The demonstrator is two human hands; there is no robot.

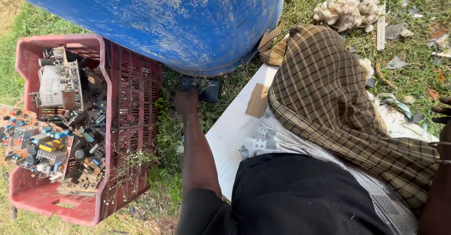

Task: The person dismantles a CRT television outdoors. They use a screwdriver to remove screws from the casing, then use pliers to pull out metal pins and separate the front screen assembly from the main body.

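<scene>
We are reaching our left hand (184, 99) down into the grass (164, 136) between the red crate (134, 98) and the white board (230, 127). The hand is touching a dark boxy part (210, 90) lying at the foot of the blue barrel (155, 19), just past the board's far corner. The fingers are curling down around the part's near end, but we cannot tell if they are actually gripping it; it is sitting on the ground, not lifted.

Our right hand (441, 115) is showing only at the right frame edge, fingers partly curled, holding nothing we can make out.

The crate is lying tipped on its side, left of the arm, packed with circuit boards (56, 82), capacitors and heat sinks. More boards are spilling at its left edge.

Judging progress: the crate is already well stocked, so a good share of the collecting looks done. The dark part is not yet picked up and not yet in the crate. Scraps (397, 63) and a pale fluffy clump (347, 11) are lying on the grass far right, untouched.

A checked cloth (329, 98) is draping over our lap.
</scene>
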